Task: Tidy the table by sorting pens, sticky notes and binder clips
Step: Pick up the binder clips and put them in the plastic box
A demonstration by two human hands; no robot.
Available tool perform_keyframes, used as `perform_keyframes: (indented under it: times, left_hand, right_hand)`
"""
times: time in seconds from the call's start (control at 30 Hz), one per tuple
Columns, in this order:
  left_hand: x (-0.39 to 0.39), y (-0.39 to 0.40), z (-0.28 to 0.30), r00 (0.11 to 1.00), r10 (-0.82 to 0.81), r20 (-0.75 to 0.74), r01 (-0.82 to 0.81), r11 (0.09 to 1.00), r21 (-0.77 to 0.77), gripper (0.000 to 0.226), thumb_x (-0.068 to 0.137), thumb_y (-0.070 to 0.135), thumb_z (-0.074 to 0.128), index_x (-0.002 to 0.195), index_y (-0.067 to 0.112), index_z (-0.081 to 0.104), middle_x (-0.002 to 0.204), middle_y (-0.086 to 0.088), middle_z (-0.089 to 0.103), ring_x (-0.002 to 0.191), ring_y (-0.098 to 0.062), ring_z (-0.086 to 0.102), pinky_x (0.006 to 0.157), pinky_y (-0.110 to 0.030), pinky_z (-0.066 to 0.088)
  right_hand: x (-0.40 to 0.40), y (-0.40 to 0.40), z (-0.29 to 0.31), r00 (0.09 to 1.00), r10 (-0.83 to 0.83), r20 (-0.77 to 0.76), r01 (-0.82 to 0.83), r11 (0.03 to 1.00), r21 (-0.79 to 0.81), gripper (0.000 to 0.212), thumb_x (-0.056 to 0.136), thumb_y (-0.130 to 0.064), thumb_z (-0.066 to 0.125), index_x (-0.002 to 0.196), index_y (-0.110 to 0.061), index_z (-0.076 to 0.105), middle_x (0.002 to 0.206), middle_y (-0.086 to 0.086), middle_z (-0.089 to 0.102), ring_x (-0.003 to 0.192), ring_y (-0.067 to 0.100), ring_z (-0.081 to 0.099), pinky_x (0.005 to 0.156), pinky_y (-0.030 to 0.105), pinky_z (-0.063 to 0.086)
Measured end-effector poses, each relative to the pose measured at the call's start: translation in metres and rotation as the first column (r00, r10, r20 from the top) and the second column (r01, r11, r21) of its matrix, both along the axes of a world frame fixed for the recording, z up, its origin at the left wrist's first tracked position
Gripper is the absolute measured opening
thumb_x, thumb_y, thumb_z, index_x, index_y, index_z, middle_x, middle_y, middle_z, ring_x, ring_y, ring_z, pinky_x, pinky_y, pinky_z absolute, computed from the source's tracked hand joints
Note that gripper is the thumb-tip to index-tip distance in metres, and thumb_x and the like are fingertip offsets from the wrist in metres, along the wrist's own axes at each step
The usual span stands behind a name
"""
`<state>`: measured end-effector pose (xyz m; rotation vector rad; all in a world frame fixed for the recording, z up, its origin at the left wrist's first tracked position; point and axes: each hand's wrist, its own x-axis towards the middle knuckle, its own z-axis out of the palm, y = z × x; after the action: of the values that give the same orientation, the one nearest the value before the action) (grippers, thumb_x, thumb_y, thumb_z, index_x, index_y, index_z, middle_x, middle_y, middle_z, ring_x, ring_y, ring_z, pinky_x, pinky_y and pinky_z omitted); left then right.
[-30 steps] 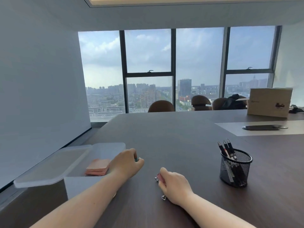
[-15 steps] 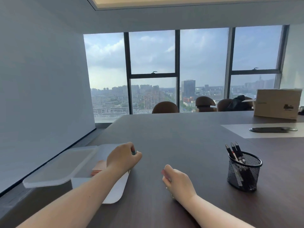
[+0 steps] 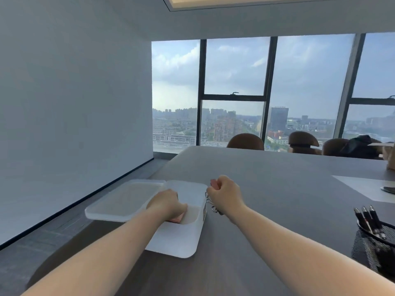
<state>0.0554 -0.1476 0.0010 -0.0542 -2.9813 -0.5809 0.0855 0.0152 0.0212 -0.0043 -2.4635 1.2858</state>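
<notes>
My left hand is down inside the white plastic box, fingers curled, just over the pink sticky notes. The small teal clip it held before is hidden under the hand. My right hand hovers at the box's right rim, shut on pink binder clips whose wire handles hang below the fist. Black pens stand in a black mesh cup at the lower right.
The box's lid lies open to the left, past the dark table's corner. A dark phone lies on a pale mat at the right. Brown chairs line the far edge before the windows.
My left hand moved left and down into the box. My right hand lifted off the table with the clips and came to the box's right rim. The view swung left.
</notes>
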Motion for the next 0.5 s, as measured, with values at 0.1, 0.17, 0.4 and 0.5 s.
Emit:
perform_keyframes:
  times: [0.1,0.17,0.4,0.5]
  left_hand:
    - [0.0,-0.002,-0.004,0.999,0.011,0.035,-0.011,1.0,0.006,0.041,0.083,0.037,0.051,0.111,0.01,0.063,0.115,-0.008,0.066,0.107,-0.026,0.061,0.078,-0.031,0.044]
    - [0.001,-0.003,-0.006,0.999,0.014,0.031,-0.014,1.0,0.022,0.038,0.08,0.035,0.049,0.106,0.011,0.064,0.11,-0.008,0.069,0.103,-0.026,0.063,0.078,-0.032,0.046]
    - [0.006,-0.008,-0.004,0.998,0.016,-0.061,-0.009,0.994,0.111,0.023,0.082,0.024,0.053,0.1,0.016,0.064,0.1,-0.005,0.07,0.085,-0.022,0.065,0.076,-0.033,0.055]
    - [0.01,-0.014,-0.005,0.983,0.048,-0.179,-0.001,0.967,0.254,0.015,0.078,0.017,0.054,0.091,0.012,0.062,0.09,-0.006,0.067,0.085,-0.026,0.064,0.074,-0.034,0.055]
  right_hand:
    - [-0.008,-0.029,0.013,1.0,0.026,-0.002,-0.026,0.999,0.018,0.018,0.086,-0.017,0.054,0.071,-0.015,0.043,0.072,-0.002,0.048,0.067,0.019,0.047,0.058,0.024,0.038]
    - [-0.011,-0.046,0.016,0.998,0.052,0.028,-0.053,0.998,0.041,0.01,0.087,-0.018,0.053,0.082,-0.012,0.047,0.085,0.002,0.051,0.069,0.018,0.049,0.055,0.024,0.038]
    - [-0.019,-0.077,-0.006,0.984,0.038,0.175,-0.059,0.992,0.115,0.023,0.087,-0.023,0.051,0.104,-0.009,0.052,0.1,0.009,0.059,0.092,0.025,0.057,0.078,0.036,0.053]
    - [-0.018,-0.077,-0.008,0.984,0.024,0.178,-0.061,0.976,0.209,0.033,0.087,-0.02,0.051,0.118,-0.007,0.051,0.117,0.012,0.061,0.098,0.027,0.057,0.073,0.028,0.04]
